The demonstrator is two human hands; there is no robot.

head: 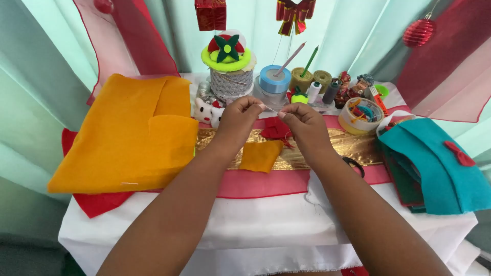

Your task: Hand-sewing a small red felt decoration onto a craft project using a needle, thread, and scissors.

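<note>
Cluttered table [255,225], hands [238,120] [304,125] mid-centre.

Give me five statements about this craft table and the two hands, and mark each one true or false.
1. Both hands, the left hand and the right hand, are raised over the table with fingertips pinched close together. True; something thin seems to run between them, but it is too fine to identify.
2. A large folded piece of orange felt lies to the left of the hands. True.
3. The stack of teal felt lies on the left edge of the table. False; it lies on the right side.
4. A small orange felt piece lies under the hands on the gold strip. True.
5. The blue ribbon roll is in the right hand. False; it stands behind the hands, untouched.
</note>
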